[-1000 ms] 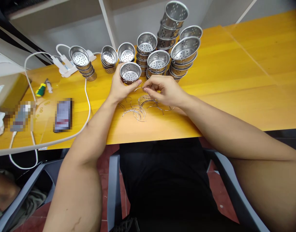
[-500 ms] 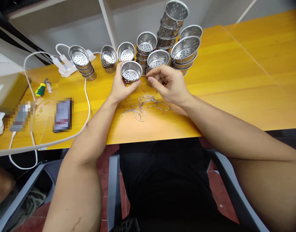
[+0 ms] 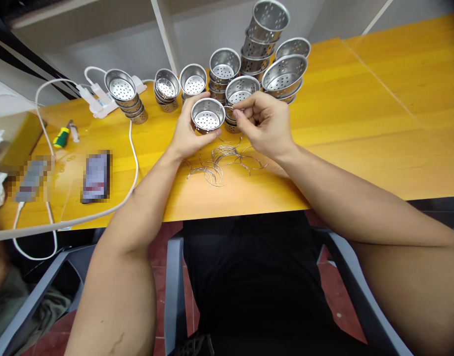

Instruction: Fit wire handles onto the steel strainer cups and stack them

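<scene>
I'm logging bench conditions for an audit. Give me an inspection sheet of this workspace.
Surface: yellow table, wood-grained.
Job's things: cup stacks along the back; thin curved wires lying loose in front.
Clutter: green-and-yellow tool, box and two pixelated items at left.
Hands: left hand holds a cup; right hand pinches a wire beside it, contact unclear.
Cables: white cable crosses the table's left; power strip farther back.
Surroundings: shelf behind; another person partly visible, lower left.

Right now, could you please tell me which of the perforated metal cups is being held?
It is the cup in the left hand, in front of the stacks; the other cups are gripped by neither hand.
</scene>
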Demonstrator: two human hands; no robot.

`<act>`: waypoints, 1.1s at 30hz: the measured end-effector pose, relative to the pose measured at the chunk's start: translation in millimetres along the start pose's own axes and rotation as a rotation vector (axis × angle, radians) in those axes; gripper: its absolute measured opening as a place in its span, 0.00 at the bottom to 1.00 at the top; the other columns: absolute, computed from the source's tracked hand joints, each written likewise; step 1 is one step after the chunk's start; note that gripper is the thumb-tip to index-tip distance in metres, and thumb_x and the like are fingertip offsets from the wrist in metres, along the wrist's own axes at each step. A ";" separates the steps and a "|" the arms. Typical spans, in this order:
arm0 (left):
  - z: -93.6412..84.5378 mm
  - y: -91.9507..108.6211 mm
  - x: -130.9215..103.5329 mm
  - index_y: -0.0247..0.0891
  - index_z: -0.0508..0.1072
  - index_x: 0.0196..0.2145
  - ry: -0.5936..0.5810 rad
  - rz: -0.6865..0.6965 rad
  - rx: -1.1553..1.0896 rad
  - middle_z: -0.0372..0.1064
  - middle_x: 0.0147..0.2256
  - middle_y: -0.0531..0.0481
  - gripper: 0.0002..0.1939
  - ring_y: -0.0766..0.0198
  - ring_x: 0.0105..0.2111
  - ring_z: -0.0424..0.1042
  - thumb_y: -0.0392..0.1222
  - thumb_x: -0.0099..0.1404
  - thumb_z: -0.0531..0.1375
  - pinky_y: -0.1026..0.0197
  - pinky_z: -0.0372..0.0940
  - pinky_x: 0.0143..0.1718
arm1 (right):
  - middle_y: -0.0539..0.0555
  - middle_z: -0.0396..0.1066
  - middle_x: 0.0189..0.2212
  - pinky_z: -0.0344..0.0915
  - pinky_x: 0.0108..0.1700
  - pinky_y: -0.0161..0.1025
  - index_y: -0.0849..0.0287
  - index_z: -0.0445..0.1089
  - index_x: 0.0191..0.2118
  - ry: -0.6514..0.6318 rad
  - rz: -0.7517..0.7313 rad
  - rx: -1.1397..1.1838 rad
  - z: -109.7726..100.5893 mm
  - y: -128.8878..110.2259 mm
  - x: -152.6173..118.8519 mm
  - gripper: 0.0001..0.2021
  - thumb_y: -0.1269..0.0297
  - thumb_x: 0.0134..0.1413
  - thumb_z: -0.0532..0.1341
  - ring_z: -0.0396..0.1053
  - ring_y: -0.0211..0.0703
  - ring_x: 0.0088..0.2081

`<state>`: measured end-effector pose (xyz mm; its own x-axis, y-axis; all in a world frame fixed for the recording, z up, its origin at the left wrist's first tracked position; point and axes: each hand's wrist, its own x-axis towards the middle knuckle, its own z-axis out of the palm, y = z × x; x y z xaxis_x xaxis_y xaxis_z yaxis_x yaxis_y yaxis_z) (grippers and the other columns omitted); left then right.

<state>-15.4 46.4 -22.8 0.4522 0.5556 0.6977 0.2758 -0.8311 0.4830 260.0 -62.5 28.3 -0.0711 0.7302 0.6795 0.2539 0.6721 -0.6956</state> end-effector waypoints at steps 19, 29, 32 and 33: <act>12.3 10.6 0.2 0.53 0.61 0.82 -0.040 0.041 -0.136 0.72 0.74 0.38 0.59 0.37 0.75 0.79 0.88 0.69 0.72 0.32 0.74 0.81 | 0.50 0.67 0.28 0.71 0.33 0.45 0.52 0.86 0.49 -0.009 0.013 -0.044 1.7 -3.1 -0.3 0.26 0.31 0.80 0.71 0.62 0.42 0.27; 15.3 17.4 0.2 0.51 0.62 0.76 -0.064 0.015 -0.167 0.75 0.69 0.40 0.57 0.41 0.69 0.83 0.84 0.67 0.77 0.34 0.76 0.78 | 0.51 0.67 0.28 0.76 0.39 0.49 0.52 0.87 0.48 -0.040 0.081 -0.044 5.8 -6.8 3.2 0.24 0.34 0.77 0.75 0.66 0.46 0.30; 15.4 16.9 -0.2 0.52 0.60 0.78 -0.083 0.037 -0.169 0.74 0.69 0.40 0.58 0.41 0.70 0.83 0.84 0.67 0.77 0.34 0.76 0.79 | 0.51 0.68 0.29 0.75 0.39 0.48 0.52 0.88 0.50 -0.053 0.098 -0.056 5.9 -9.5 3.6 0.22 0.36 0.78 0.74 0.66 0.46 0.31; 15.5 16.9 -0.2 0.53 0.59 0.78 -0.092 0.045 -0.170 0.74 0.70 0.41 0.59 0.41 0.70 0.82 0.84 0.67 0.77 0.35 0.76 0.79 | 0.51 0.68 0.29 0.75 0.39 0.48 0.52 0.88 0.50 -0.053 0.099 -0.061 5.9 -10.4 3.7 0.22 0.37 0.79 0.74 0.66 0.46 0.31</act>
<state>2.2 31.8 -23.0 0.5389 0.5063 0.6732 0.1093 -0.8345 0.5401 251.4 -66.1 36.7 -0.0933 0.7994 0.5935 0.3205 0.5885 -0.7422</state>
